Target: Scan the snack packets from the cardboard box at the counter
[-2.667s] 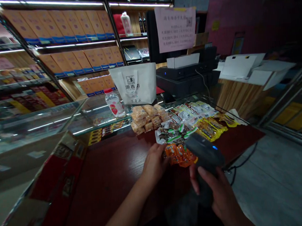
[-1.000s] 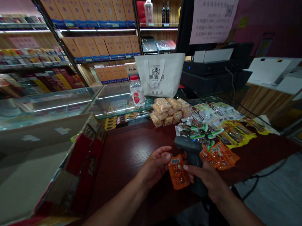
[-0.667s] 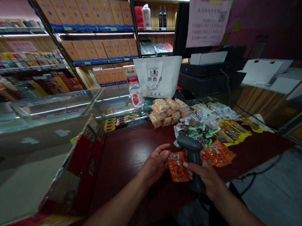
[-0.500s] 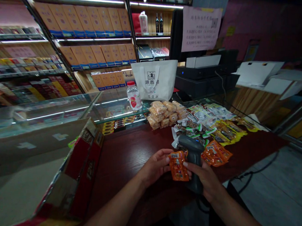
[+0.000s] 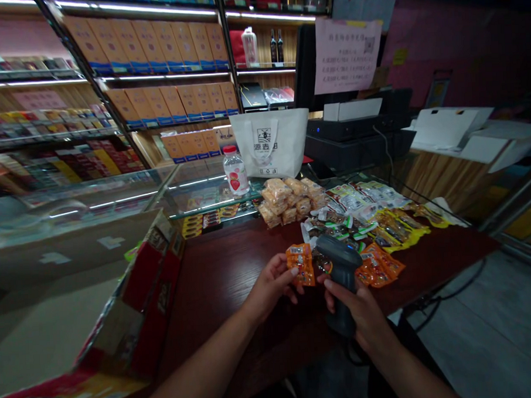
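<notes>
My left hand (image 5: 273, 285) pinches a small orange snack packet (image 5: 300, 264) by its left side, held above the dark red counter. Closed around the handle of a black barcode scanner (image 5: 340, 260) is my right hand (image 5: 356, 309); the scanner's head points up and left, beside the packet. Just right of the scanner lie more orange packets (image 5: 380, 265). Behind them are several dark snack packets with green edges (image 5: 337, 224) and yellow-edged packets (image 5: 399, 228). Clear bags of pale biscuits (image 5: 287, 199) are piled farther back.
An open cardboard box (image 5: 142, 304) stands at the left. At the back are a bottle with a red cap (image 5: 235, 172), a white tote bag (image 5: 269, 143) and a black cash register (image 5: 360, 142). A cable hangs off the counter's right side.
My left hand has moved the orange packet up and left, away from my right fingers, which touched it before. The scanner stays in my right hand.
</notes>
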### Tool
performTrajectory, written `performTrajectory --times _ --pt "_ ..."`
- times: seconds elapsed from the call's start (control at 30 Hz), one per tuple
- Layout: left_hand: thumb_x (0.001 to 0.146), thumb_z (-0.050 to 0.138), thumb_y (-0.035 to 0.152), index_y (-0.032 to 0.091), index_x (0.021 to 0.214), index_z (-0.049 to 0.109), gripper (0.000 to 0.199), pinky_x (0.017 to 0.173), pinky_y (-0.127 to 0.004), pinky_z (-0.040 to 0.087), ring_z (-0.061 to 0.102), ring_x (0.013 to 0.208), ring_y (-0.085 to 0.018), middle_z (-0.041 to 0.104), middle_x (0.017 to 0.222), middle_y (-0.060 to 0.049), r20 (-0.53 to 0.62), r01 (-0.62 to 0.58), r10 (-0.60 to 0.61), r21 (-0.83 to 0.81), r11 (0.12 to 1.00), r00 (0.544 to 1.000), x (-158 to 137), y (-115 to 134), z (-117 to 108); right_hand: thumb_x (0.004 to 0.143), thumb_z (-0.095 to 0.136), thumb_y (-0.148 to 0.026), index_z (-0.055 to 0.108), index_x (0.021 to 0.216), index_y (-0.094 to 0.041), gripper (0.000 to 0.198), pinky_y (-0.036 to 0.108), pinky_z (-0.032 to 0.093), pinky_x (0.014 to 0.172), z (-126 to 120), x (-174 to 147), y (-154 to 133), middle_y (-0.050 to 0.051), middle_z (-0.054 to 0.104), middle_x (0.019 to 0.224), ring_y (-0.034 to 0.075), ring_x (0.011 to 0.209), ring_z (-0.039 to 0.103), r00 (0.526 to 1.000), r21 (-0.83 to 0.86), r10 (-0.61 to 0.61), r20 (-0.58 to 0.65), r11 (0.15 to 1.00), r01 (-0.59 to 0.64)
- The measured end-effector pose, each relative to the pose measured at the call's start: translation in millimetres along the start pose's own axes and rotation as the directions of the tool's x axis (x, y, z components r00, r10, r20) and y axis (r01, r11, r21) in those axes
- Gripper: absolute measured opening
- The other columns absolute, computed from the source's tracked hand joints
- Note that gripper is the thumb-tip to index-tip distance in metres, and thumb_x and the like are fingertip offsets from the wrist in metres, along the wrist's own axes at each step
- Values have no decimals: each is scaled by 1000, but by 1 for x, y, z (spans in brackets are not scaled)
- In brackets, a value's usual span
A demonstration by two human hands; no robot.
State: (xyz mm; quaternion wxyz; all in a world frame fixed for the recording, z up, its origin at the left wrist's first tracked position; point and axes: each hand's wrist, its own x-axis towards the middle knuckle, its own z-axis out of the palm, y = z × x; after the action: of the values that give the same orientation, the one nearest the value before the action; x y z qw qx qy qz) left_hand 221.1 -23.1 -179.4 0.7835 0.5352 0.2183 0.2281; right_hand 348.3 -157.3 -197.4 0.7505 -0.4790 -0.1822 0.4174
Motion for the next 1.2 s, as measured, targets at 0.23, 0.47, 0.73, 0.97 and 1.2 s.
performTrajectory --times 0.23,0.47,0.73,0.97,1.2 --pt "60 89 29 14 96 62 48 64 -26 58 68 62 -13 72 83 -3 -309 -65 57 -15 998 949 7 -5 -8 72 83 -49 66 79 -17 37 23 37 42 0 -11 -2 -3 58 48 12 43 48 1000 -116 -15 -20 993 12" --pt "60 88 27 14 99 68 45 71 -28 59 73 71 -18 75 85 -5 -388 -56 60 21 998 920 6 -4 -7 72 81 -51 67 90 -18 40 23 40 43 1 -14 -4 -1 66 57 11 43 51 998 -200 -49 -25 979 43" --pt "62 87 33 14 91 64 41 66 -25 58 73 68 -17 76 77 -5 -406 -30 56 70 997 912 7 -5 -7 75 78 -51 66 102 -17 45 23 41 43 4 -18 -7 -1 67 60 10 41 51 998 -304 -65 -7 951 60" --pt "60 89 35 14 89 64 44 66 -25 58 73 65 -15 75 85 -5 -444 -24 40 41 999 895 6 -4 -7 77 76 -51 65 100 -18 42 23 42 43 7 -18 -7 -2 66 60 10 41 50 997 -304 -76 8 950 75" --pt "59 89 33 14 89 62 44 66 -25 58 73 66 -16 73 81 -4 -454 -52 60 32 998 889 8 -5 -9 80 72 -53 60 81 -20 36 22 42 45 9 -14 -4 -6 57 48 10 41 50 998 -358 -58 29 932 64"
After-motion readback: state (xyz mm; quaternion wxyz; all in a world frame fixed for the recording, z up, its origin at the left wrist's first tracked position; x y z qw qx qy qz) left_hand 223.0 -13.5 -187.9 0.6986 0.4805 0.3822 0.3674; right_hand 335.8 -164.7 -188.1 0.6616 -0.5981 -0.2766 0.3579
